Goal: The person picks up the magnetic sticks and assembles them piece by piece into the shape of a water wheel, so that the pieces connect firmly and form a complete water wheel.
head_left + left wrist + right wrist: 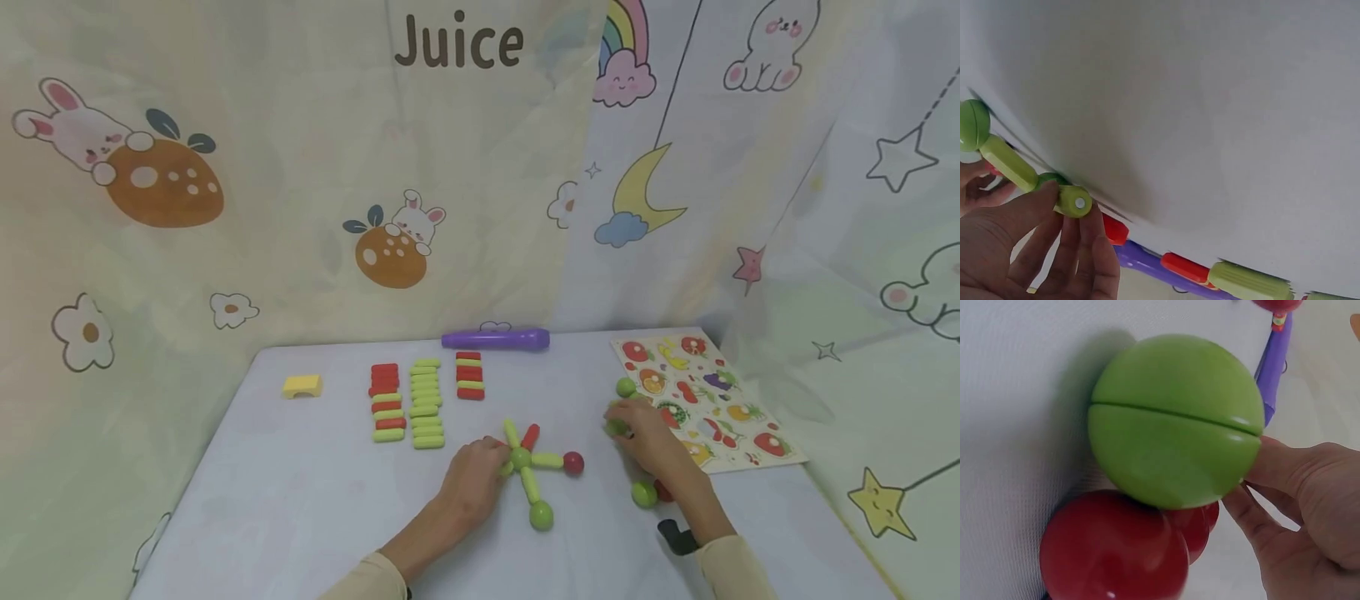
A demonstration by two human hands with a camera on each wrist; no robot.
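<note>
Two hands: left grip (476, 477) pinches star figure (529, 463).

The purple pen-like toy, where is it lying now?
In the head view the purple toy lies at the table's far edge, just behind the short red and green stick row.

A white desk (300, 500) stood in front of hanging cloth curtains. The left curtain (262, 208) was cream and showed rabbits, orange fruits, small flowers and the brown word "Juice" (459, 42). The right curtain (787, 208) was paler, with a rainbow, a yellow moon (637, 196), stars and white rabbits. The light was soft and even, without hard shadows.
</note>
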